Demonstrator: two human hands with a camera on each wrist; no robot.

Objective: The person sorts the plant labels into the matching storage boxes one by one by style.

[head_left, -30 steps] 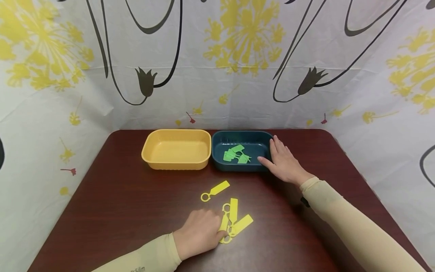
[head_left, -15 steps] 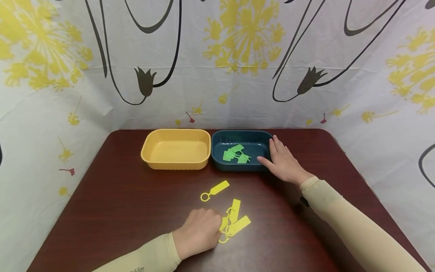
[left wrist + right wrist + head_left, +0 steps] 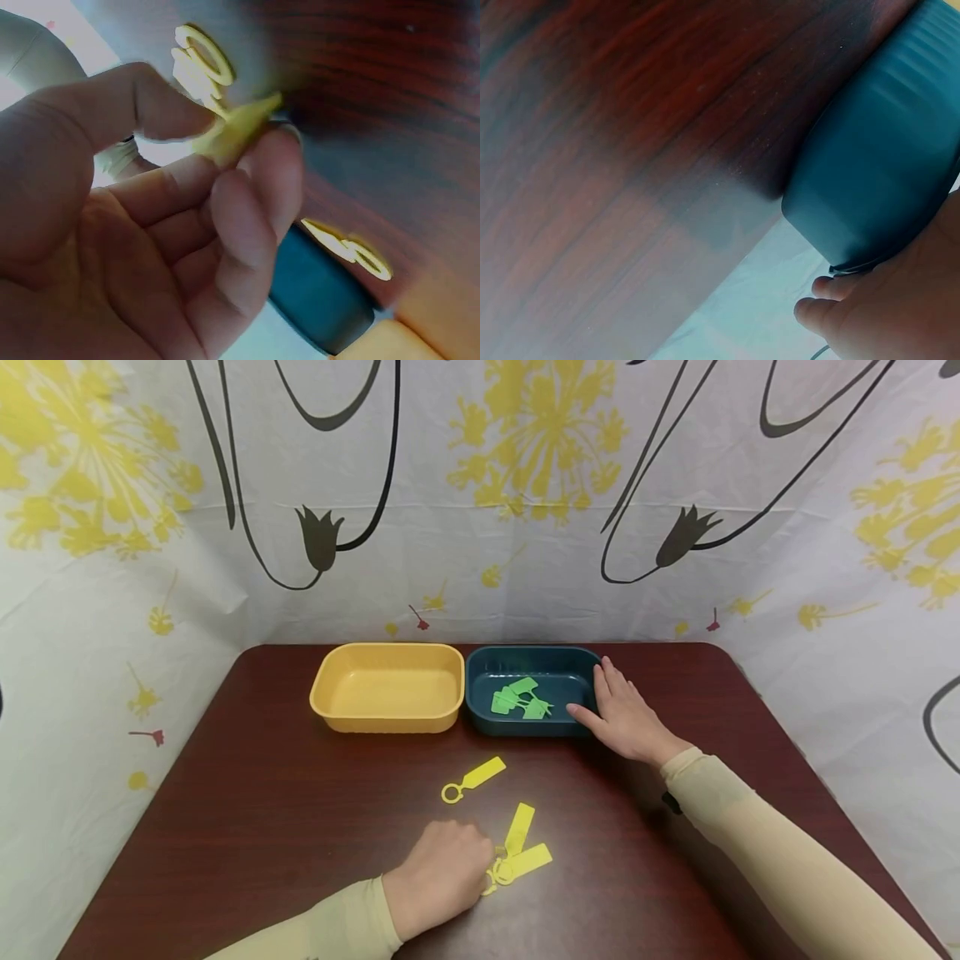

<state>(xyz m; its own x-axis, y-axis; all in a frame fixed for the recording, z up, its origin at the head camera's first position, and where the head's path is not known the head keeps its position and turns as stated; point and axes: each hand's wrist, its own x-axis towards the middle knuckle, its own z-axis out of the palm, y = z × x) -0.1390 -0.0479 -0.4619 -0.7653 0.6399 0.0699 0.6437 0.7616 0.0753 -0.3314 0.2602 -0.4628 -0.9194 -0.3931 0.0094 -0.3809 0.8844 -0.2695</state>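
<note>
Nearest, the left hand (image 3: pixel 442 870) sits low over the worktop (image 3: pixel 300 835), its thumb and fingers pinching a yellow tag, the held tag (image 3: pixel 236 133). From above the knuckles cover most of this tag; the left wrist view shows it between the fingertips, blurred and foreshortened, so I can't tell its long axis.

Just right of that hand two more tags overlap at their ring ends: the upper tag (image 3: pixel 520 828) has its blade pointing away and slightly right, the lower tag (image 3: pixel 531 860) has its blade pointing right and a little away. A ring (image 3: pixel 489 887) shows at the hand's edge (whether it belongs to the held tag, I can't say).

A little farther off, the lone tag (image 3: pixel 476 777) lies apart, beyond the left hand and slightly right. Its long axis runs diagonally, ring near and left, blade far and right. The left hand is much the nearer to all the yellow tags.

Farther still, the right hand (image 3: pixel 630 718) rests against the right end of the blue tray (image 3: pixel 525 729), fingers extended, pinching nothing. Green tags (image 3: pixel 503 702) are heaped inside the tray, too tangled to count surely. Close beside it on the left is the yellow tray (image 3: pixel 386 725). Behind both hangs patterned cloth (image 3: pixel 525 610).
</note>
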